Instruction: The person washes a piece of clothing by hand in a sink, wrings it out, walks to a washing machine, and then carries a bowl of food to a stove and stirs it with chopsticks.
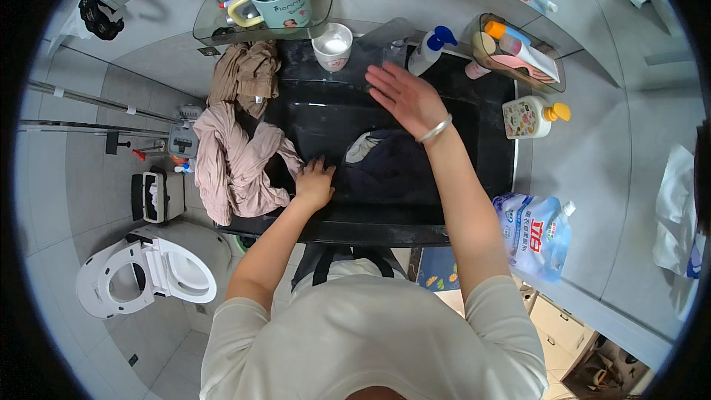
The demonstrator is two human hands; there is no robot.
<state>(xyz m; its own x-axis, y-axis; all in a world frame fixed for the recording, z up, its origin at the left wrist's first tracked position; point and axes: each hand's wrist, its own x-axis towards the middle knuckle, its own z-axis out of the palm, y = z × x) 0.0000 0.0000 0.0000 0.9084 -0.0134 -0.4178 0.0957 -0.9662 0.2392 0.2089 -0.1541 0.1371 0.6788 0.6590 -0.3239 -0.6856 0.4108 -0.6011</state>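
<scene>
My right hand (411, 100), with a silver bangle at its wrist, is held over the back of the black sink (311, 115). Its fingers are stretched out and hold nothing. Just behind it stands a grey, shiny shape that looks like a tap (385, 43). Down in the basin lies a dark navy garment (389, 167) with a pale patch showing. My left hand (317, 184) rests at the basin's left side, fingers spread, beside a twisted pink garment (241, 163). Whether its fingertips touch that cloth I cannot tell. Brown clothing (244, 78) is heaped behind the pink one.
A white cup (332, 48) and a blue-topped pump bottle (429, 52) stand along the back. On the right are a yellow-topped pump bottle (529, 117) and a blue-white refill pouch (535, 235). Wall shelves (318, 11) overhang the back. A toilet (152, 270) stands at left.
</scene>
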